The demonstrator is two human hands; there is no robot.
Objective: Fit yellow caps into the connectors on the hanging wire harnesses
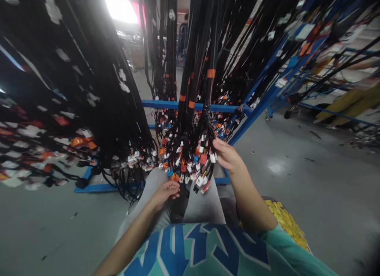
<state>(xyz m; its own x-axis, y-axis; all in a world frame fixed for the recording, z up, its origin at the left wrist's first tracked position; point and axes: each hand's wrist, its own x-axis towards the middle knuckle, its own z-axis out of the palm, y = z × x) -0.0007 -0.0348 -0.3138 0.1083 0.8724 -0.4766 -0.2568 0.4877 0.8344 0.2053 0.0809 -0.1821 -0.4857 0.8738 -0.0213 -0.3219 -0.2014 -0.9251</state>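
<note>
Black wire harnesses (186,86) hang in front of me, banded with orange tape and fanning out into many small white, red, blue and orange connectors (202,181) at their lower ends. My right hand (227,154) is at the right side of the nearest bundle, its fingers closed around the edge of the wires beside some white connectors. Lower down, my left hand (168,192) has its fingers curled just below an orange connector (175,178). Whether anything is pinched in the left fingers is hidden. Both hands are above my lap.
A blue metal frame (166,104) runs behind and around the bundles. Thick harnesses (118,90) hang at the left, with more at the right. A container of yellow pieces (286,222) stands by my right elbow. Another person's legs (347,104) show at far right. Scraps lie on the grey floor (297,169).
</note>
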